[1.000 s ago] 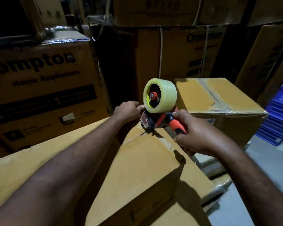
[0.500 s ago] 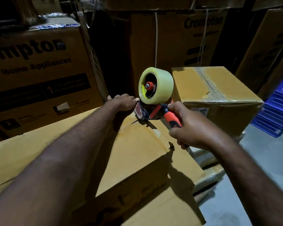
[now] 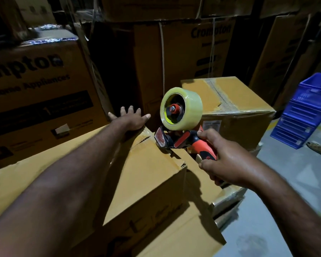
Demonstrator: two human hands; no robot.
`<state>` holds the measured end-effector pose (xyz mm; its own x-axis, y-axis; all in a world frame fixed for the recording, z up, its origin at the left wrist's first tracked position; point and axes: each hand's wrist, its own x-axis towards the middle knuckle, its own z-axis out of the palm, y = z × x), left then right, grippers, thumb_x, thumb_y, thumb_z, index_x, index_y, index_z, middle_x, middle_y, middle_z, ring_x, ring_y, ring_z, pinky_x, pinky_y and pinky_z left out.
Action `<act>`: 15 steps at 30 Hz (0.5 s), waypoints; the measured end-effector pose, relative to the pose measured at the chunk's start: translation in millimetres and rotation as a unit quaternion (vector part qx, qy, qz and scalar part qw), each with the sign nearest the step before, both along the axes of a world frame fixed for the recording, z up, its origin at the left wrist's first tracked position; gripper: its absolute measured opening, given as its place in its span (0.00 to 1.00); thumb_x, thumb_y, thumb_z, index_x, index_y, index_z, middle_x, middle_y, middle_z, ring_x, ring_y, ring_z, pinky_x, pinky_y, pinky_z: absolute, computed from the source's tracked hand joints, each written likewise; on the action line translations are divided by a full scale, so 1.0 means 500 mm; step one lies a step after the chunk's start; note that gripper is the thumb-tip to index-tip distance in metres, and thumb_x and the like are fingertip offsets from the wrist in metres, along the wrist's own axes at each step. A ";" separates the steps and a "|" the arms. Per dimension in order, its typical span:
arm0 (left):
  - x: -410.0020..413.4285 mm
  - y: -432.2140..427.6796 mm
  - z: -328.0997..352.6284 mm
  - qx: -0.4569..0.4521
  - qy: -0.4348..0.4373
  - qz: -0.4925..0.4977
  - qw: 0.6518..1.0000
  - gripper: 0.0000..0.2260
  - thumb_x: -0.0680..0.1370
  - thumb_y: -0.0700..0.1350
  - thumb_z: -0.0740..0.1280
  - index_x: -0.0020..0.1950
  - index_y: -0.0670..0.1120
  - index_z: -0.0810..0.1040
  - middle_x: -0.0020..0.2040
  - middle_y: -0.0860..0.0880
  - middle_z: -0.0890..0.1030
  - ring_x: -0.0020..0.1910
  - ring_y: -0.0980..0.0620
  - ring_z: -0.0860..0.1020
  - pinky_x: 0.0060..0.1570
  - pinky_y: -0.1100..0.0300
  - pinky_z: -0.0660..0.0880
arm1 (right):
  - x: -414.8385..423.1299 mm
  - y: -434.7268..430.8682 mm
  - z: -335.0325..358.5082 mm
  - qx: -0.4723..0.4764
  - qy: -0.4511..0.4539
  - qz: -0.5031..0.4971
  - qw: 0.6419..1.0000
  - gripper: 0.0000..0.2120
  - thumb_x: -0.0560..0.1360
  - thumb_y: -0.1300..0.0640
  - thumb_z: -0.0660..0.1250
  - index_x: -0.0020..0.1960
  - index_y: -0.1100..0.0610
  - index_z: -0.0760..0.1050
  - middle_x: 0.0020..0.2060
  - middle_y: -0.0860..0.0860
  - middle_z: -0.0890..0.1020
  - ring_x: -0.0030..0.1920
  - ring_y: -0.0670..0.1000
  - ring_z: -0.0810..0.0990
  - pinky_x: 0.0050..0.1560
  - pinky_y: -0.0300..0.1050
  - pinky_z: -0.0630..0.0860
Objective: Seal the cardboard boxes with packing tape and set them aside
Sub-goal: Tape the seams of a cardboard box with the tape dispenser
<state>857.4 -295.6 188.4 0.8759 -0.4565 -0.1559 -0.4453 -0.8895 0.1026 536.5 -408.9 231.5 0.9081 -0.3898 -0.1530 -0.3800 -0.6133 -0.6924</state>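
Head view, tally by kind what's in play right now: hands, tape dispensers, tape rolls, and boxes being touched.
Hands: 2, left hand and right hand
Tape dispenser: 1
Tape roll: 1
Box being touched: 1
Total: 5

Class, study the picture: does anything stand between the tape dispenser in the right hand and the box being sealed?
Nothing visible does. The tape dispenser, gripped by the right hand, has its front end against the box near the far edge. The left hand lies flat on the box to the dispenser's left, beside it and not under it.
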 end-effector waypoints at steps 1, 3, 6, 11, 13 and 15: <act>-0.016 -0.003 0.002 -0.011 -0.005 -0.011 1.000 0.32 0.81 0.69 0.45 0.83 0.57 0.48 0.83 0.47 0.43 0.81 0.41 0.38 0.71 0.28 0.33 | 0.000 0.003 0.004 0.004 0.002 -0.001 1.000 0.35 0.76 0.59 0.71 0.72 0.36 0.56 0.52 0.52 0.74 0.38 0.54 0.84 0.33 0.50 0.83; -0.052 -0.015 0.003 -0.020 -0.002 -0.077 0.997 0.30 0.83 0.67 0.47 0.83 0.58 0.49 0.83 0.48 0.43 0.81 0.41 0.38 0.70 0.27 0.33 | -0.001 0.007 0.011 0.006 0.006 -0.006 1.000 0.35 0.76 0.58 0.71 0.72 0.36 0.57 0.52 0.52 0.73 0.38 0.54 0.84 0.34 0.49 0.84; -0.085 -0.021 -0.014 0.014 0.026 -0.152 0.988 0.25 0.85 0.60 0.54 0.82 0.60 0.55 0.84 0.53 0.47 0.81 0.42 0.40 0.72 0.27 0.37 | 0.002 0.016 0.017 0.007 0.007 -0.011 1.000 0.34 0.76 0.58 0.70 0.72 0.36 0.57 0.50 0.49 0.72 0.37 0.53 0.84 0.33 0.46 0.83; -0.103 -0.018 -0.011 0.019 0.000 -0.128 0.992 0.26 0.83 0.58 0.62 0.80 0.58 0.61 0.83 0.51 0.54 0.82 0.43 0.46 0.75 0.31 0.39 | 0.005 0.030 0.018 -0.018 -0.006 -0.003 1.000 0.34 0.76 0.59 0.70 0.73 0.38 0.57 0.54 0.52 0.73 0.37 0.53 0.84 0.34 0.49 0.84; -0.108 -0.026 -0.010 0.021 0.002 -0.120 0.993 0.26 0.83 0.58 0.61 0.80 0.58 0.61 0.83 0.51 0.54 0.82 0.44 0.45 0.75 0.32 0.38 | -0.005 0.025 0.017 -0.018 -0.008 0.003 1.000 0.34 0.76 0.60 0.70 0.73 0.38 0.57 0.54 0.52 0.73 0.38 0.54 0.84 0.33 0.49 0.84; -0.102 -0.029 -0.015 0.033 0.009 -0.113 0.993 0.24 0.84 0.59 0.57 0.80 0.61 0.60 0.83 0.52 0.53 0.82 0.44 0.43 0.73 0.31 0.35 | -0.023 0.014 0.014 -0.015 -0.005 0.009 1.000 0.34 0.76 0.60 0.69 0.72 0.38 0.57 0.52 0.51 0.73 0.37 0.54 0.84 0.33 0.48 0.83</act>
